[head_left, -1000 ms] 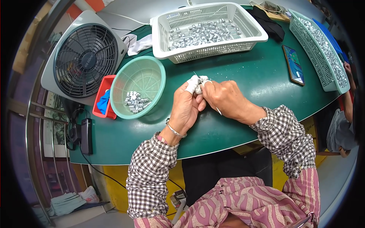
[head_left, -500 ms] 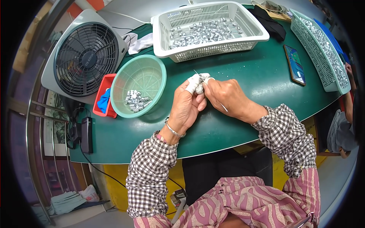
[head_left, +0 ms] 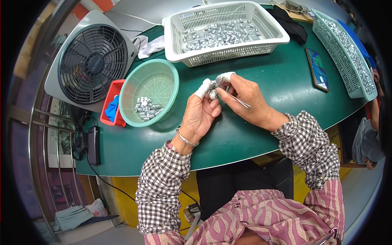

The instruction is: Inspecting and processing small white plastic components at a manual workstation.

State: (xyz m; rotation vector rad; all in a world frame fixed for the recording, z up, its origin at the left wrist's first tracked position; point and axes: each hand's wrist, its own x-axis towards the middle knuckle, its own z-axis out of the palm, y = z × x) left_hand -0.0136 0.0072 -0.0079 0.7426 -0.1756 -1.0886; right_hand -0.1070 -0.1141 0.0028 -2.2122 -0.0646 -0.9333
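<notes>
Metal part (head_left: 212, 93) pinched in left hand (head_left: 200, 116), right hand (head_left: 249, 102) gripping tweezers (head_left: 234, 99) angled left into it, above green surface (head_left: 245, 134).

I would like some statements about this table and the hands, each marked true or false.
1. The left hand and right hand meet on a small metal part. True.
2. The right hand holds a thin metal tool. True.
3. The round green basket is full to the rim. False: only a small heap of metal pieces lies in it.
4. The phone lies inside the white basket. False: it lies on the green table, right of that basket.
5. A fan stands at the left. True.
</notes>
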